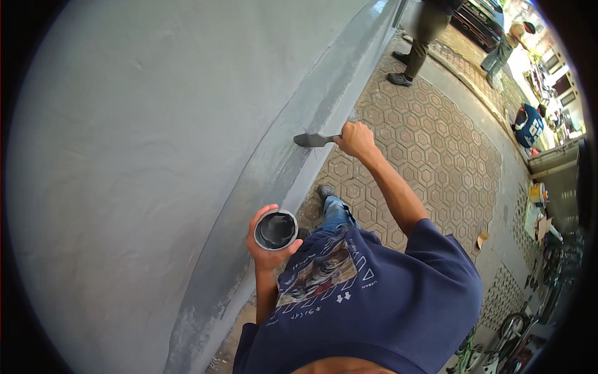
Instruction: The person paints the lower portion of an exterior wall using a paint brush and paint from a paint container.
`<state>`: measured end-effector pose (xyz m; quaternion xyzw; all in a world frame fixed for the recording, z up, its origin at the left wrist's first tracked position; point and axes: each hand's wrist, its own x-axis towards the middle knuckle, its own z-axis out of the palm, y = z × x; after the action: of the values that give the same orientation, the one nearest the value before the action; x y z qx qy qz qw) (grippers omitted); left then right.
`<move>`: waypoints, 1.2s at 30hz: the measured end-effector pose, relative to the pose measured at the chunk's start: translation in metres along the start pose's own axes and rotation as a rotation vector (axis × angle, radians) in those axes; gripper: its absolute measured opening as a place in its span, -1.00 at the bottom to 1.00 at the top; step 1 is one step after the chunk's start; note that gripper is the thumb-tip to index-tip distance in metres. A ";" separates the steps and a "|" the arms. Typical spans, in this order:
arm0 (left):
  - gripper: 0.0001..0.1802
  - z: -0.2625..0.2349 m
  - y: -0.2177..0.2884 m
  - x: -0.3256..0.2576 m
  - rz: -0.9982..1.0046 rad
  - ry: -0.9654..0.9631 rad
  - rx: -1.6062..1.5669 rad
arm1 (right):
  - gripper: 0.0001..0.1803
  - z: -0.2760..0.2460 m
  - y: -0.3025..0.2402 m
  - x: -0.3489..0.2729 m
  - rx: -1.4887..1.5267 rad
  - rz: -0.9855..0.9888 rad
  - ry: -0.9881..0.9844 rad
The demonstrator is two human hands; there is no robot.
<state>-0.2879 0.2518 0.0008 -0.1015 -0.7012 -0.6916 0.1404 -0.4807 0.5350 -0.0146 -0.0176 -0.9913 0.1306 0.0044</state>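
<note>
My right hand (357, 139) is closed round the handle of a paintbrush (314, 140). Its dark bristles lie against the grey band (274, 149) along the lower part of the wall. In my left hand (265, 252) is a round cup of dark grey paint (276, 230), held in front of my chest beside the wall. Fingers and thumb wrap the cup's sides, and its mouth faces up. Darker, wet-looking patches show on the band around and below the bristles.
The pale grey wall (137, 137) fills the left side. Hexagonal paving (430, 143) runs along its foot. One person (430, 31) stands near the wall's far end; two others (507, 50) are farther right. A bicycle (514, 327) and assorted clutter stand at lower right.
</note>
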 end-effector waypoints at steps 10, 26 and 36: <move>-0.02 0.017 -0.012 0.022 -0.016 0.076 0.062 | -0.62 -0.007 0.026 0.070 -0.042 -0.321 -0.062; -0.01 0.169 -0.043 0.153 -0.122 0.309 -0.012 | -0.64 0.022 0.114 0.150 -0.051 -0.524 -0.076; 0.02 0.227 -0.048 0.203 -0.023 0.140 0.159 | -0.62 0.000 0.122 0.202 0.083 -0.606 -0.232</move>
<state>-0.5081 0.4664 0.0233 -0.0334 -0.7434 -0.6408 0.1889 -0.6789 0.6599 -0.0456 0.2934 -0.9392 0.1648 -0.0691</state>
